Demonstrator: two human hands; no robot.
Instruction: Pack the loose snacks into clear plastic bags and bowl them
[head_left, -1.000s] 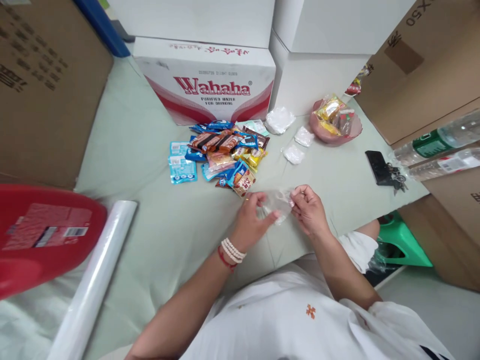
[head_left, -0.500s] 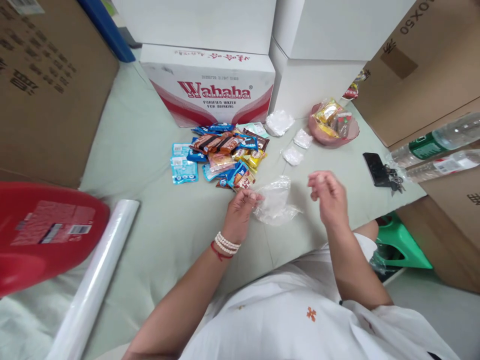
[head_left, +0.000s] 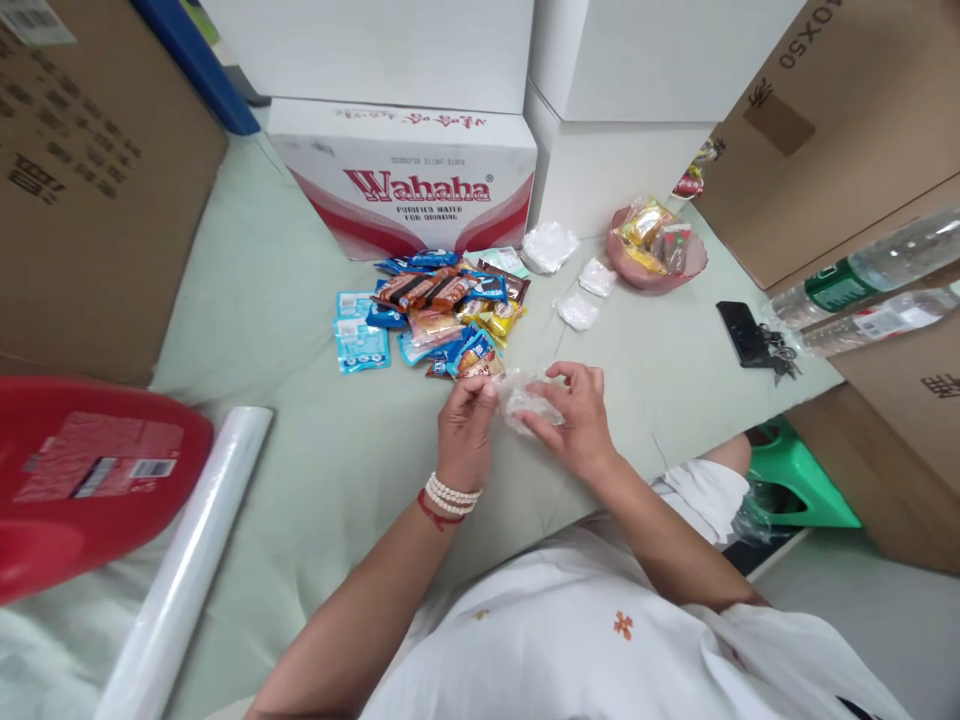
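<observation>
My left hand (head_left: 465,420), wearing a beaded bracelet and a red cord, pinches one edge of a clear plastic bag (head_left: 517,398). The bag is bunched up over the cloth. Curved round the bag's other side is my right hand (head_left: 579,415), its thumb below and fingers above, gathering the crumpled film. Just beyond my left hand lies a pile of wrapped snacks (head_left: 439,290) in blue, brown and yellow packets. Light-blue sachets (head_left: 361,345) rest at its left side.
Behind the snacks stands a Wahaha water carton (head_left: 412,185). Folded white packets (head_left: 577,312) lie near a pink bowl (head_left: 660,275) of snacks. A phone (head_left: 739,332) with keys and plastic bottles (head_left: 862,275) are at right. A film roll (head_left: 191,560) and a red container (head_left: 97,480) are at left.
My right hand has moved left and down onto the plastic bag, which was spread out and is now bunched. My left hand keeps its pinch. The view has shifted slightly.
</observation>
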